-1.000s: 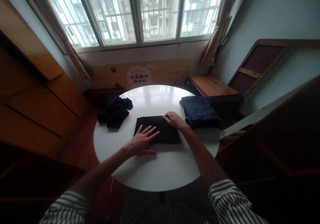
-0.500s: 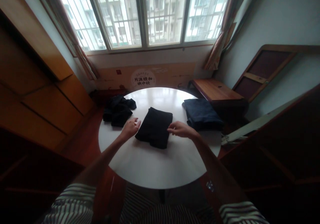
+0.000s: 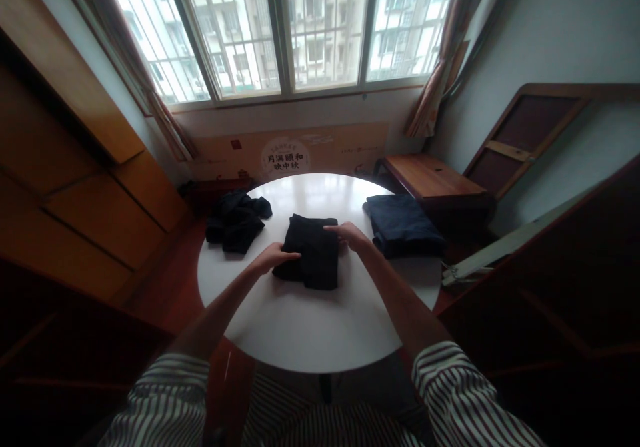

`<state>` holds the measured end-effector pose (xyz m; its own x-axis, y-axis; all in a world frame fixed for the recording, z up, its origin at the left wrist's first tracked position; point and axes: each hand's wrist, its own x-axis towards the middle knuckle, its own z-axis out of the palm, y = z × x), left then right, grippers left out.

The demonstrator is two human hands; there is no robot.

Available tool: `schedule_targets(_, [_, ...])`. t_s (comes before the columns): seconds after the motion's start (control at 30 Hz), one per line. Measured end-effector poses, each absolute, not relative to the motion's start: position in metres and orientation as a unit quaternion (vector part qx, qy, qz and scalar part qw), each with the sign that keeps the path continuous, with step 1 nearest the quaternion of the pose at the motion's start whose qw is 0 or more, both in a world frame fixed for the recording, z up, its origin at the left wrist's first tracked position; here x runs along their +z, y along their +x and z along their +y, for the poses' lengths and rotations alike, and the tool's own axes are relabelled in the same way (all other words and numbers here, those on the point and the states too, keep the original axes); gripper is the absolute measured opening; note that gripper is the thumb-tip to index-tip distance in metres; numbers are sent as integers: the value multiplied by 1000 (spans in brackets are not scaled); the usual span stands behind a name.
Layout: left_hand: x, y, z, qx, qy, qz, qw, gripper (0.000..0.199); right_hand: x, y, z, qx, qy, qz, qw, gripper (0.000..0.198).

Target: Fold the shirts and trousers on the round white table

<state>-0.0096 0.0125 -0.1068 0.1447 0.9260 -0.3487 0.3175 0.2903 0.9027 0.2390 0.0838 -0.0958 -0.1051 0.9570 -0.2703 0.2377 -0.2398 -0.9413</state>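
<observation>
A folded black garment (image 3: 315,260) lies in the middle of the round white table (image 3: 315,340), between my hands. My left hand (image 3: 273,257) is at its left edge, thumb on top and the other fingers hidden at the side or underneath. At the upper right edge, my right hand (image 3: 350,235) has one finger laid across the top, while other fingers curl at the side. Both hands appear to pinch the cloth.
A crumpled heap of black clothing (image 3: 235,220) sits at the table's left. Folded dark blue clothing (image 3: 403,224) is stacked at the right edge. Beyond stand a low wooden table (image 3: 435,175) and a barred window (image 3: 285,34); wooden cabinets (image 3: 105,220) line the left.
Both hands have closed in on the black garment and taken hold of its sides. The garment has turned slightly and looks squarer. The side piles have stayed put.
</observation>
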Motion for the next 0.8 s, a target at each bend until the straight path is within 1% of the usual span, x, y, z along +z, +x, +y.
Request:
schedule_targets(0.1, [-101,-11,19,320,488,571,578,59,-98,232,83,535,-546,-530,366,30])
schedule_targets(0.17, [-101,-13,22,337,458,570,593,63,-99,227,81,529,-533,-539,381,33])
schedule_targets(0.3, [-101,-16,26,313,451,579,603,56,-101,217,73,537,-510,-557,375,40])
schedule_targets(0.37, [-101,-16,25,292,474,596,579,55,-99,213,68,545,-499,-562,371,42])
schedule_targets(0.43, [-102,-15,24,297,516,597,538,60,-95,211,64,555,-486,-560,377,43])
schedule_targets(0.53, [-105,-10,21,353,590,571,449,75,-86,213,57,584,-452,-540,404,43])
schedule_targets(0.6, [-106,-4,18,384,602,556,426,81,-78,220,49,595,-430,-528,428,44])
schedule_targets(0.63, [-105,1,16,392,595,544,443,82,-74,226,44,594,-420,-526,442,45])
schedule_targets(0.7, [-98,12,12,398,567,509,510,82,-64,240,34,585,-403,-525,468,47])
schedule_targets(0.8, [-76,41,10,402,536,448,592,85,-43,271,24,551,-411,-525,502,50])
